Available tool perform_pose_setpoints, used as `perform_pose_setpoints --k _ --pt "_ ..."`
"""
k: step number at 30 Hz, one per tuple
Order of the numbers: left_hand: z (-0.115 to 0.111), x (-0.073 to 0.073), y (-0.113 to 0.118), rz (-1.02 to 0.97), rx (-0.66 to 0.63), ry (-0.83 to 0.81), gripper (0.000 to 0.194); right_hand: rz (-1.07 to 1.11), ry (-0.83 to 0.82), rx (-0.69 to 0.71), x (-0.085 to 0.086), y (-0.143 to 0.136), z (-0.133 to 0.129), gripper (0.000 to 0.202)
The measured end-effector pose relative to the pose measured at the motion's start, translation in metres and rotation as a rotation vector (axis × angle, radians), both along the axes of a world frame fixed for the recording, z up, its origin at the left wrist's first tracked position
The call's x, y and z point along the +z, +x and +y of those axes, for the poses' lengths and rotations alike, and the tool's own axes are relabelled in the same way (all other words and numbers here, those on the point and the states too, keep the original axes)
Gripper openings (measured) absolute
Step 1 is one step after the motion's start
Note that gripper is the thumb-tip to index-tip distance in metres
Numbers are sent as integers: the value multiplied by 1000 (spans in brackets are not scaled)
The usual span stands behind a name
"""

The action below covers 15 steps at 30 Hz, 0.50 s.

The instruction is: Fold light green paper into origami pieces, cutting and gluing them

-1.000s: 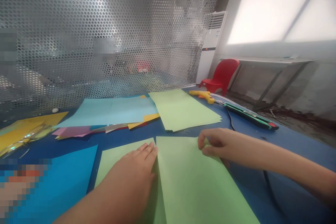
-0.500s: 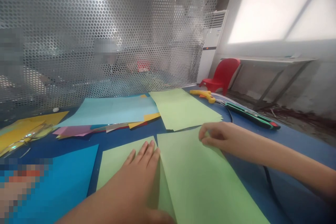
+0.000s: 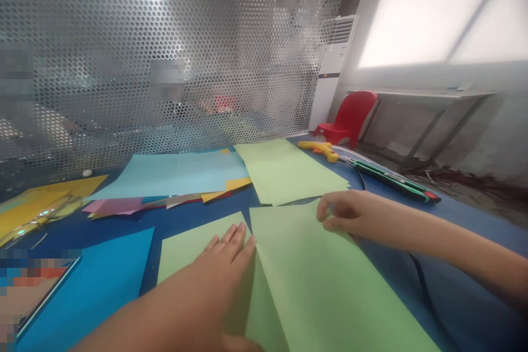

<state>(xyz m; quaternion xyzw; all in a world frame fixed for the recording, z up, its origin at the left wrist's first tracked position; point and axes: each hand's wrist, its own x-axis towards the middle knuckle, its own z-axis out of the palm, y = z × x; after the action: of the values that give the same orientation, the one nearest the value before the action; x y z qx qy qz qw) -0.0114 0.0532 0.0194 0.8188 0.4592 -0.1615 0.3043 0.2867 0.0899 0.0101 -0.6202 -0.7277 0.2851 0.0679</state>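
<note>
A sheet of light green paper (image 3: 313, 264) lies folded or layered over another green part (image 3: 185, 242) on the left; whether they join as one sheet I cannot tell. My left hand (image 3: 225, 261) rests flat on the left green part, fingers stretched out along the seam. At the upper right edge of the green sheet, my right hand (image 3: 342, 212) pinches the paper between thumb and curled fingers. Just behind stands a stack of green paper (image 3: 289, 170), its sheets slightly fanned at the right corner.
Left lies blue paper (image 3: 111, 269), with a blurred-out hand beside it. Light blue sheets (image 3: 177, 173), yellow paper (image 3: 41, 203) and clear-framed glasses (image 3: 45, 214) lie behind. A yellow-handled tool (image 3: 322, 148), a green-black tool (image 3: 396, 180) and a black cable (image 3: 427, 289) are right. Perforated metal panel (image 3: 185, 27) stands behind.
Both hands have shifted slightly to the right, and the green sheet has moved a little with them. At the left, a thin dark-and-white edged object now shows beside the blurred hand.
</note>
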Motion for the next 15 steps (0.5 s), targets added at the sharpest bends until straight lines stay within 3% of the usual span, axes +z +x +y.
perform_pose_setpoints --k 4,11,15 --pt "2 -8 -5 -50 -29 20 130 10 -1 7 3 0 1 32" --pt "-8 13 15 4 103 -23 117 62 -51 41 7 1 4 44" --pt "-9 12 18 -21 124 16 111 73 -52 44 9 2 5 47"
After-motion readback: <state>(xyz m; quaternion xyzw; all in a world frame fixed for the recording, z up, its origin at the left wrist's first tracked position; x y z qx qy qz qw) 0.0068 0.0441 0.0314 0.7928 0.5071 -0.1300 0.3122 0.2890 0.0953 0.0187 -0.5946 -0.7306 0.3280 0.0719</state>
